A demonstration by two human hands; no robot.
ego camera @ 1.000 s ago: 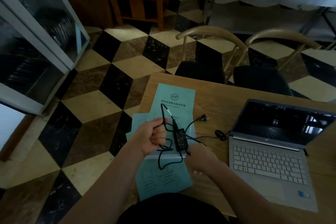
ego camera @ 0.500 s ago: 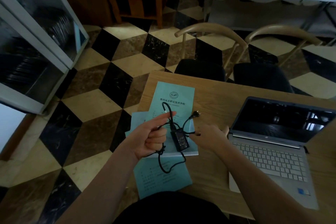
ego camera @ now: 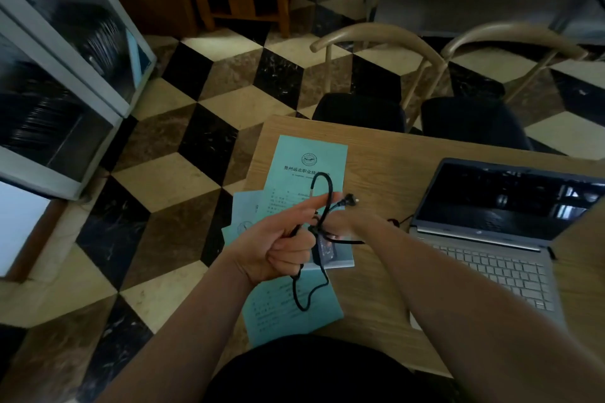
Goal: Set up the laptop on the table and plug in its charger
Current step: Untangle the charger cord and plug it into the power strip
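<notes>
Head view: the black charger (ego camera: 324,247) is held up above the table (ego camera: 379,154), just left of the laptop (ego camera: 491,239). Its cord (ego camera: 327,193) is gripped by the left hand (ego camera: 281,245), with the lower fingers curled round it and the pointing finger stretched out. A loop of cord hangs down below that hand. The plug (ego camera: 348,200) is held out by the right hand (ego camera: 352,221), but its fingers are mostly hidden, so their shape cannot be told. The laptop is open on the table with a dark screen. Green papers (ego camera: 307,160) are spread under the hands. Two chairs (ego camera: 376,39) are seen behind the table.
</notes>
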